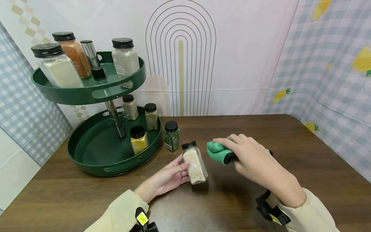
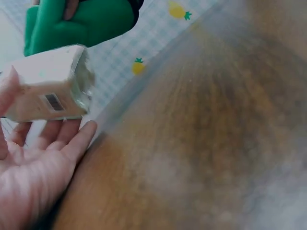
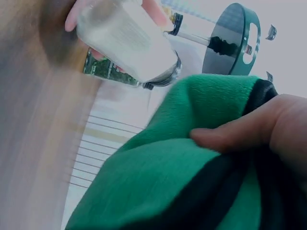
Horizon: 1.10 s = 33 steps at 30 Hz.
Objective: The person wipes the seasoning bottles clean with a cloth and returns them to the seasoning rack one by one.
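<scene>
My left hand (image 1: 171, 175) grips a clear spice jar (image 1: 195, 166) with a black lid and pale powder inside, tilted a little over the table. In the left wrist view a small barcode label shows on the side of the jar (image 2: 53, 91), with the thumb on one face and the fingers beneath. To the right, my right hand (image 1: 252, 158) holds a folded green cloth (image 1: 217, 151) with black edging. The right wrist view shows the thumb pressing the bunched cloth (image 3: 158, 163). Between cloth and jar there is a small gap in the head view.
A jar of green herbs (image 1: 172, 137) stands behind the held jar. At left is a two-tier green turntable rack (image 1: 95, 167). Its lower tray bears small jars, including a yellow one (image 1: 139, 141); larger jars and a silver-and-black cylinder (image 1: 92, 58) stand on top. Patterned cloths hang behind.
</scene>
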### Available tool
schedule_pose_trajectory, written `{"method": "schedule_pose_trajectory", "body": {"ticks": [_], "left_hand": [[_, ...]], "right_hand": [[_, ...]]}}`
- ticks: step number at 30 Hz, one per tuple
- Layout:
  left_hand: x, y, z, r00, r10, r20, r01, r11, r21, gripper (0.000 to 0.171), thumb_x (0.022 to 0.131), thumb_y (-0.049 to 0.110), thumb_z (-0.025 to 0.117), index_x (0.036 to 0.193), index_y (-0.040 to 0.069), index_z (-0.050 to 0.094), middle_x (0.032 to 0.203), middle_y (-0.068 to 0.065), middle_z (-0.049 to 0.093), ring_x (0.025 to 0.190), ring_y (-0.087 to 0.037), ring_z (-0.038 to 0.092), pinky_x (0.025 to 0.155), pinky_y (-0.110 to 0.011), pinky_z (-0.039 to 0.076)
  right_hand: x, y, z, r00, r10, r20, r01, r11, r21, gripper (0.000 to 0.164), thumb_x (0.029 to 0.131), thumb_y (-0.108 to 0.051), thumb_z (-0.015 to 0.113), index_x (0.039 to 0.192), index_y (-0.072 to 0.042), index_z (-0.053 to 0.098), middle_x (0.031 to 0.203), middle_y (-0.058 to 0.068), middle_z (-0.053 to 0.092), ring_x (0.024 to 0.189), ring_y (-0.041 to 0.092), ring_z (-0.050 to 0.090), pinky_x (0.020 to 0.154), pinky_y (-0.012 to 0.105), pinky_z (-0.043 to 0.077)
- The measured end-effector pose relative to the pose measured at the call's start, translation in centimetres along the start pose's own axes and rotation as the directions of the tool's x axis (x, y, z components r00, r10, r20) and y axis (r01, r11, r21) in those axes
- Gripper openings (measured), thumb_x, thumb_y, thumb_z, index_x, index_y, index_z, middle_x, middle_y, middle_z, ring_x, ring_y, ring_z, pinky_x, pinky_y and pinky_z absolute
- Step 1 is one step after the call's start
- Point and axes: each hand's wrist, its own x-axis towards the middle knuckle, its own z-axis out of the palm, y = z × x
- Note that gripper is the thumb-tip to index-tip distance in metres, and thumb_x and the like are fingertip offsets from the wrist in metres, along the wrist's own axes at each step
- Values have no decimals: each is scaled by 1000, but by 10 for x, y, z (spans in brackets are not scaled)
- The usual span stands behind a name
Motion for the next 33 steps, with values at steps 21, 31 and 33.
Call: {"method": "schedule_pose_trajectory", "body": {"ticks": [21, 31, 33], "left_hand": [[-2, -5, 1, 990, 141, -24, -141, 990, 18, 51, 90, 17, 62, 133, 15, 36, 125, 1, 51, 113, -13, 52, 94, -37, 45], [-1, -2, 0, 991, 90, -99, -96, 994, -58, 60, 93, 24, 55, 141, 14, 21, 126, -2, 50, 119, -17, 50, 105, -50, 33], [-1, -2, 0, 990, 86, -108, -93, 994, -63, 59, 93, 26, 56, 140, 15, 22, 125, -2, 50, 119, -17, 50, 106, -50, 32]], "right_hand": [[9, -28, 27, 982, -174, -77, 180, 979, 92, 69, 61, 15, 48, 113, -27, 64, 104, -1, 56, 96, 18, 51, 80, 34, 41], [5, -23, 18, 973, -216, 77, 210, 975, 78, 68, 61, 17, 47, 109, -27, 66, 98, -3, 56, 86, 17, 50, 74, 32, 38], [3, -20, 15, 970, -211, 119, 199, 975, 102, 67, 61, 17, 47, 108, -28, 66, 98, -5, 56, 86, 16, 50, 74, 32, 38]]}}
